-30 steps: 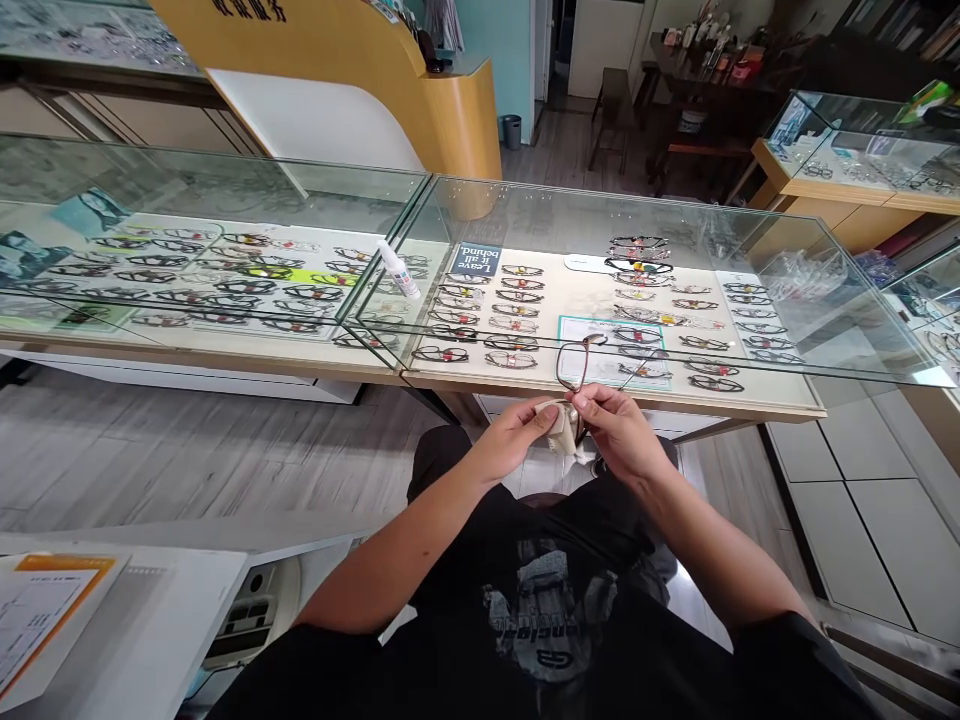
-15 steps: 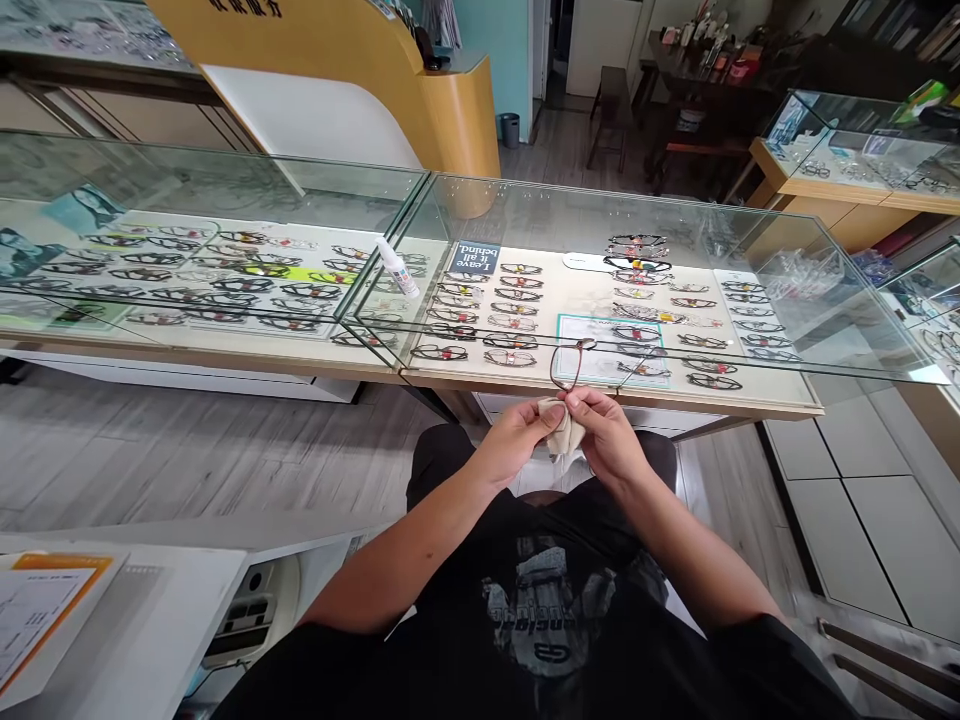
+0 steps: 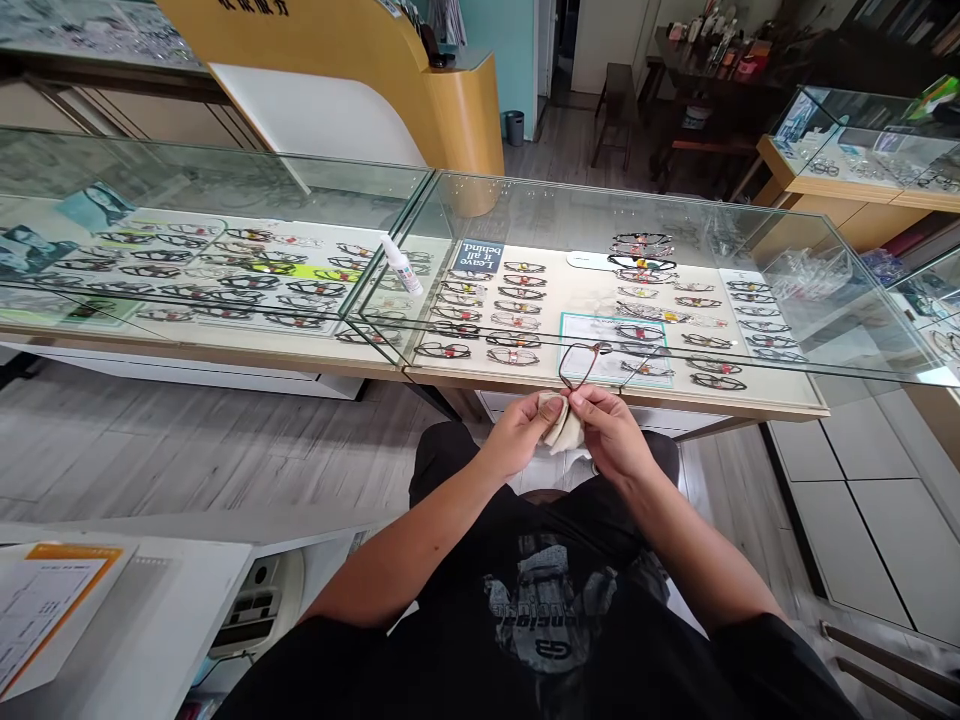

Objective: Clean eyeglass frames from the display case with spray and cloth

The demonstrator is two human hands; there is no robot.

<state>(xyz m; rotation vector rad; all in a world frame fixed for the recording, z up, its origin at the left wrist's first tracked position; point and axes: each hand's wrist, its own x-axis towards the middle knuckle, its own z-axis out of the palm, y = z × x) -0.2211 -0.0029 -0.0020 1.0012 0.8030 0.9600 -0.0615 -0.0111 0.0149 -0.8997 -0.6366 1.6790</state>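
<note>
Close in front of me, at the edge of the glass display case, both hands meet around a pair of eyeglasses (image 3: 576, 368). My left hand (image 3: 523, 428) is closed on a pale beige cleaning cloth (image 3: 564, 430), its thumb pressing the folds. The cloth touches the lower part of the frame and hangs down between the hands. My right hand (image 3: 607, 428) pinches the eyeglasses at their near end. One rim points up and away over the case; the rest of the frame is hidden by fingers and cloth.
A white spray bottle (image 3: 400, 265) stands on the glass top to the left. Inside the glass display case (image 3: 555, 262) lie rows of spectacle frames. A white desk (image 3: 172, 600) with a paper (image 3: 52, 605) is at my lower left. Cabinets (image 3: 881, 490) stand at the right.
The eyeglasses have tilted slightly, with the upper rim leaning more to the right. The cloth's folds have shifted between my hands. The whole view has moved a little.
</note>
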